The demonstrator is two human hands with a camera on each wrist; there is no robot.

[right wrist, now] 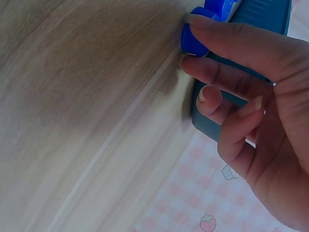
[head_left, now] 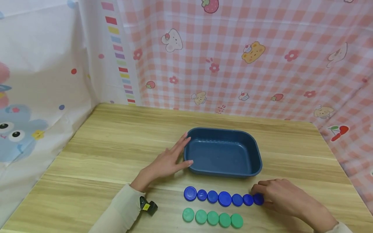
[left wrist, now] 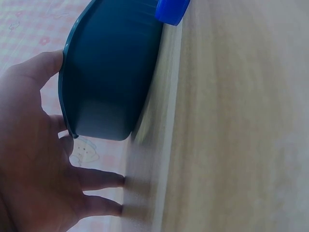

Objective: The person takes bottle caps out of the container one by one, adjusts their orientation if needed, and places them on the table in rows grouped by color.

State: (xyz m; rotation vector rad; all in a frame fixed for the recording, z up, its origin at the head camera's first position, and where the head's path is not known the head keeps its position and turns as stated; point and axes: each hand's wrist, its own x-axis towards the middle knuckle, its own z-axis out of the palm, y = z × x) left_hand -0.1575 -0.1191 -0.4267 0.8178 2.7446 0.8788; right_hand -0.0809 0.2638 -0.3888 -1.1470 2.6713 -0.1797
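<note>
A dark blue plastic tub (head_left: pixel 221 155) stands on the table, with nothing inside it. My left hand (head_left: pixel 167 163) touches its left end, thumb and fingertips at the rim and fingers spread. In the left wrist view, two straight fingers (left wrist: pixel 99 179) reach down beside the tub. Below the tub runs a row of several blue bottle caps (head_left: pixel 225 198) of differing sizes. At the row's right end my right hand (head_left: pixel 287 197) pinches the last blue bottle cap (right wrist: pixel 193 41) between thumb and index finger, the other fingers curled in. That cap sits beside its neighbour.
Several green bottle caps (head_left: pixel 213 218) form a second row nearer me. The wooden table (head_left: pixel 116 139) ends at a pink checked cloth (head_left: pixel 227 74) behind and a white printed cloth (head_left: pixel 43 64) on the left. A black strap device (head_left: pixel 148 206) sits on my left sleeve.
</note>
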